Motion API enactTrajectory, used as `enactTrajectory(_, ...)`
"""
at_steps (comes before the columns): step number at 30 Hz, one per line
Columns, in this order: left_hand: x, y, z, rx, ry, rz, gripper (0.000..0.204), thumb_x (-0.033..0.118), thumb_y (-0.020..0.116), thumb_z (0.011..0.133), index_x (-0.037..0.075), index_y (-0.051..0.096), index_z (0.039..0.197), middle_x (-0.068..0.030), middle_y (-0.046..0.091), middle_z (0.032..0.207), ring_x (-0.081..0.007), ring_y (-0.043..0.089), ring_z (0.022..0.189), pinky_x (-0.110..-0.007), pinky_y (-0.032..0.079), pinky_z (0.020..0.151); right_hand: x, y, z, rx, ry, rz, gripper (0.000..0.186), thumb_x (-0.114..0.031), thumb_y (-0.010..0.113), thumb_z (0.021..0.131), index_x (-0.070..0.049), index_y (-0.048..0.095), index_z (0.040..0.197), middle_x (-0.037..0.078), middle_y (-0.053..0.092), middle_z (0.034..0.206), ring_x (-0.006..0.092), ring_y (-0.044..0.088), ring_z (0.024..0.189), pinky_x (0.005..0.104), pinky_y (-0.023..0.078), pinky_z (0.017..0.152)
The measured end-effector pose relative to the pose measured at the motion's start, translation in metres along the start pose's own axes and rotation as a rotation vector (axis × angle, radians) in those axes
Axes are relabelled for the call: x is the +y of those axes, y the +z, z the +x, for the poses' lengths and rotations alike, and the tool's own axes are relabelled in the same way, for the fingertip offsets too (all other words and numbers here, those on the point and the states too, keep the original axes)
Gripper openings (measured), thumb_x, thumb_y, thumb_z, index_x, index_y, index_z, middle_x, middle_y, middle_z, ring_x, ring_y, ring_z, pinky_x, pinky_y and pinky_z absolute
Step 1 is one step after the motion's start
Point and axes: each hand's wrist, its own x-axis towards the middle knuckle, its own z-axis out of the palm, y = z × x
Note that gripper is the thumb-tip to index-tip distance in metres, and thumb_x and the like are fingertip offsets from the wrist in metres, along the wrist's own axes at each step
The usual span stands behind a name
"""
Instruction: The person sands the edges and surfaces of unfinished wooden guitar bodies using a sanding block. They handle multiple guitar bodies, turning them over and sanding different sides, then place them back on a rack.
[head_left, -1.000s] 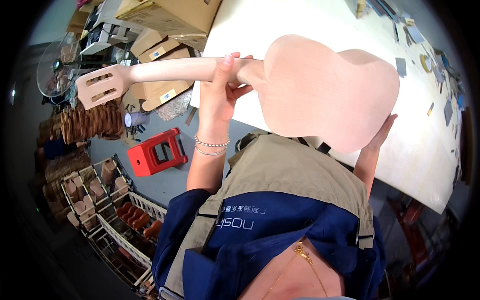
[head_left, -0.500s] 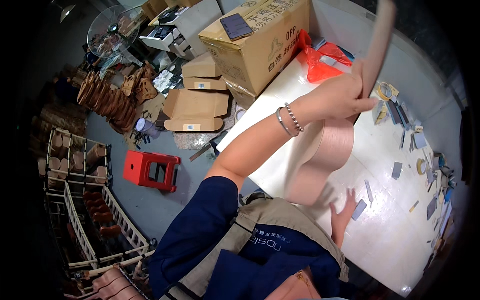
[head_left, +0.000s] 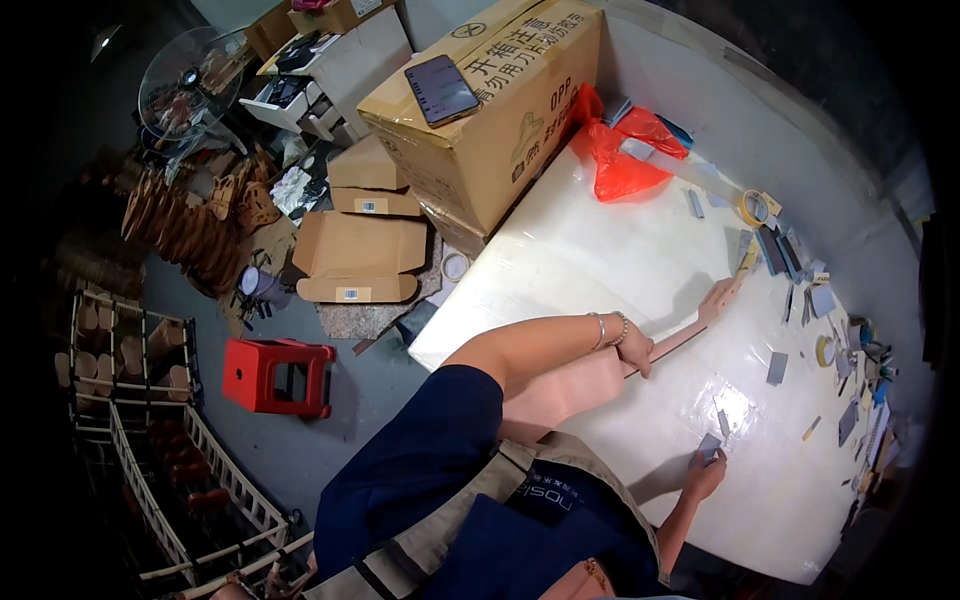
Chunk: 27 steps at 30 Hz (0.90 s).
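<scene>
An unfinished small guitar [head_left: 575,390] of pale pinkish wood lies low across the near edge of the table, its headstock [head_left: 716,298] pointing away to the right. My left hand [head_left: 633,350] is closed round its neck, close to where neck and body meet. My left forearm hides part of the body. Further right, my right hand [head_left: 707,476] pinches a small grey rectangular piece of sandpaper [head_left: 709,446] at the tabletop. A narrow grey strip [head_left: 724,423] lies just beyond that piece.
On the white table [head_left: 540,260] stand a large cardboard box [head_left: 490,140] with a phone [head_left: 442,90] on top and a red plastic bag [head_left: 630,170]. Tape rolls, sandpaper pieces and small tools line the far right edge. A red stool [head_left: 275,377] and racks stand at left.
The guitar has come down from its raised, upright hold to lie low across the table edge. My left hand has lowered with it. My right hand has taken hold of the grey sandpaper.
</scene>
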Motion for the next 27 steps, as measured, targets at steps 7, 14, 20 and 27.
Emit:
enactTrajectory(7,-0.004,-0.016,-0.027,-0.075,0.050,-0.228,0.056,0.038,0.069,0.073,-0.001,0.048,0.107,-0.0137,0.061,0.092,-0.0202,0.060,0.082,-0.031,0.048,0.069,-0.006,0.017,0.012,-0.200,0.188,0.688,0.030,-0.006,0.059,0.080,0.004,0.047,0.106,0.012,0.057,0.091,0.0221,0.061,0.075,0.0304,0.050,0.067)
enactTrajectory(14,-0.041,-0.031,-0.037,-0.122,0.171,-0.136,0.077,0.033,0.073,0.071,0.004,0.035,0.132,-0.0137,0.057,0.110,-0.0178,0.055,0.095,-0.029,0.046,0.074,-0.137,-0.003,-0.028,-0.331,0.151,1.105,0.042,-0.006,0.054,0.084,0.002,0.036,0.121,0.009,0.050,0.098,0.0193,0.058,0.076,0.0302,0.049,0.069)
enactTrajectory(20,-0.057,-0.057,-0.050,-0.151,0.191,-0.315,0.062,0.011,0.071,0.070,0.003,0.045,0.125,-0.0131,0.061,0.098,-0.0138,0.058,0.088,-0.025,0.046,0.078,-0.205,-0.020,-0.020,-0.373,0.135,1.045,0.026,-0.009,0.054,0.085,0.002,0.049,0.108,0.003,0.052,0.086,0.0091,0.051,0.068,0.0245,0.046,0.058)
enactTrajectory(27,-0.057,-0.059,-0.065,-0.175,0.210,-0.456,0.051,0.013,0.066,0.075,0.006,0.049,0.123,-0.0105,0.062,0.099,-0.0096,0.059,0.085,-0.023,0.046,0.079,-0.230,-0.025,-0.011,-0.429,0.124,0.996,0.030,-0.014,0.061,0.082,-0.001,0.053,0.108,0.004,0.057,0.080,0.0072,0.051,0.063,0.0222,0.045,0.056)
